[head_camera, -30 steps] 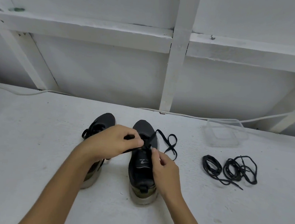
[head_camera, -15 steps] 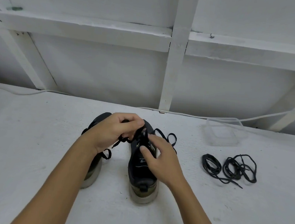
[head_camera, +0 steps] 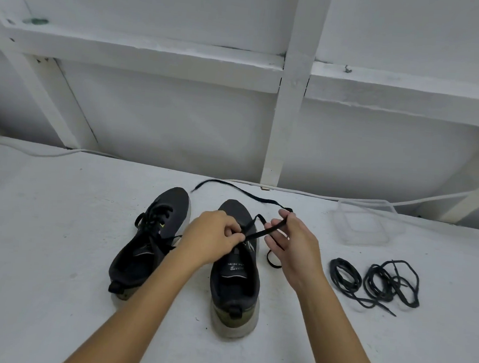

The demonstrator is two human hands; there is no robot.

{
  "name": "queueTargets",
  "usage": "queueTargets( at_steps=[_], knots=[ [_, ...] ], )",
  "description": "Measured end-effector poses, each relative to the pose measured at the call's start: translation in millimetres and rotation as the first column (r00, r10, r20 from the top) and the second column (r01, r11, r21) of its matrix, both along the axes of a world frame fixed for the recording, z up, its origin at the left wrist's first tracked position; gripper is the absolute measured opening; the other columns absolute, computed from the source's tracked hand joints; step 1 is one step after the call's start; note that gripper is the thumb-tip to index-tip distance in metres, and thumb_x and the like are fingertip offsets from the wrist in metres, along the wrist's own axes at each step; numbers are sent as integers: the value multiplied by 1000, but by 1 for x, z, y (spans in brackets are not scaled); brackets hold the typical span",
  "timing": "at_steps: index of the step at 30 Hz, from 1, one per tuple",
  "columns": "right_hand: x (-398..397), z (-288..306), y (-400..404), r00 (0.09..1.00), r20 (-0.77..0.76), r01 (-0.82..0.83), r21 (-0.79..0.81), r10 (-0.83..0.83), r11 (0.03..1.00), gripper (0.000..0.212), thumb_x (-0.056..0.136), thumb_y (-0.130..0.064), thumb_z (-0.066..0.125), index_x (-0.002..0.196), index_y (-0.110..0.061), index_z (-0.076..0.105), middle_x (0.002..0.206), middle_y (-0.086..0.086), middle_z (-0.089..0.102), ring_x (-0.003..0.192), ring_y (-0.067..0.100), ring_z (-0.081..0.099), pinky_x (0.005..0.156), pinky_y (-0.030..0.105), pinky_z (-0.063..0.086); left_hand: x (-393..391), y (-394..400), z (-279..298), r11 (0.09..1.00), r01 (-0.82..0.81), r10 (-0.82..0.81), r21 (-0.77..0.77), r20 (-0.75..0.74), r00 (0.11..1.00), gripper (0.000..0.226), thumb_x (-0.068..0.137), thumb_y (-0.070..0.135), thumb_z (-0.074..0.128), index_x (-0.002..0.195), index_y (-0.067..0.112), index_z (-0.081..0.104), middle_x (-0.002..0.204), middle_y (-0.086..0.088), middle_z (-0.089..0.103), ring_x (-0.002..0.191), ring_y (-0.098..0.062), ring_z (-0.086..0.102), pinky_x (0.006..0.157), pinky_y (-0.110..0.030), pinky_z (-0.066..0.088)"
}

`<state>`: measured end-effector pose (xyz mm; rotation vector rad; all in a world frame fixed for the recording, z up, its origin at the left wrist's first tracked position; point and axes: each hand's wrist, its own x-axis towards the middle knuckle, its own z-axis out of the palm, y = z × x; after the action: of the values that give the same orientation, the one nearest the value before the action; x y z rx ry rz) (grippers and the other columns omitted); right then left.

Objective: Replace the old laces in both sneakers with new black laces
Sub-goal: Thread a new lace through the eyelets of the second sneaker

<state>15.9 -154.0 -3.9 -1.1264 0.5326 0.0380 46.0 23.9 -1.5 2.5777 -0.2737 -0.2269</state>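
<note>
Both my hands, left point(head_camera: 214, 236) and right point(head_camera: 293, 243), pinch the old lace point(head_camera: 257, 234), half out of the right sneaker point(head_camera: 236, 267); the left sneaker point(head_camera: 153, 240) is untouched, the new laces point(head_camera: 373, 280) unused.

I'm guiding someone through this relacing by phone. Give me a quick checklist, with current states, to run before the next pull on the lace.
1. Left hand pinches the old lace over the right sneaker: ok.
2. Right hand holds the same lace further along: ok.
3. The lace's free end lies loose on the table, unsnagged: ok.
4. Lace out of every eyelet: cannot tell, hands cover them.
5. New black laces within reach, coiled at the right: ok.
6. Left sneaker unlaced: not ok, still laced.
</note>
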Motion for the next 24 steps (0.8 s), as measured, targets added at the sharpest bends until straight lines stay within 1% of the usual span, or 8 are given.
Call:
queueTargets(
  at_steps=[2,5,10,14,16,18,21,24],
  knots=[
    [0,2,0,1000,2,13,-22,-13,1000,21,106,-25,51,111,-21,71,88,-3,72,85,13,74,84,32,58,3,-4,-1,999,-11,10,53,24,1000,25,91,46,66,110,32,73,86,14,55,93,-11,57,83,-33,50],
    [1,3,1,1000,10,8,-51,-8,999,17,103,-25,58,104,-20,74,83,-1,69,73,11,67,70,25,51,9,-7,0,997,-16,15,72,16,1000,27,90,50,66,107,31,76,83,15,49,92,-13,57,79,-30,48],
    [5,2,5,1000,22,-9,-51,10,999,14,100,-24,64,105,-13,72,76,-2,68,63,8,60,60,22,43,13,-11,3,1000,-10,9,-19,-46,999,15,87,38,71,96,27,77,82,14,53,87,-12,57,76,-27,47],
    [8,0,6,1000,5,16,-18,-16,1000,12,100,-19,63,108,-14,71,75,-1,67,60,8,58,57,22,41,14,-12,11,989,-68,49,-132,-144,988,11,93,25,55,91,22,65,90,10,61,81,-12,57,65,-25,41],
    [9,-1,6,1000,-15,27,-23,-28,999,11,100,-17,63,107,-14,71,74,-1,67,58,8,55,53,20,40,15,-11,14,900,-232,92,-370,-359,929,15,96,21,45,92,17,59,89,9,69,73,-11,53,61,-24,37],
    [9,-3,6,999,-39,9,-68,-12,998,10,99,-16,64,104,-14,72,72,-2,68,55,7,53,50,19,38,18,-8,13,714,-378,40,-590,-504,863,12,97,12,43,91,16,53,77,6,68,63,-10,44,54,-23,30],
    [8,-5,7,993,-47,-112,-227,105,967,13,98,-16,64,105,-16,75,70,-2,68,54,8,51,49,20,37,24,2,22,439,-443,22,-782,-483,875,13,95,8,51,105,16,53,68,4,63,58,-8,39,50,-22,21],
    [8,-1,13,958,-19,-263,-456,286,850,18,97,-18,64,110,-18,77,72,-5,71,56,2,58,56,18,46,30,8,48,472,-290,38,-833,-309,950,18,93,10,57,107,21,58,83,6,72,69,-8,46,58,-25,28]
  ],
)
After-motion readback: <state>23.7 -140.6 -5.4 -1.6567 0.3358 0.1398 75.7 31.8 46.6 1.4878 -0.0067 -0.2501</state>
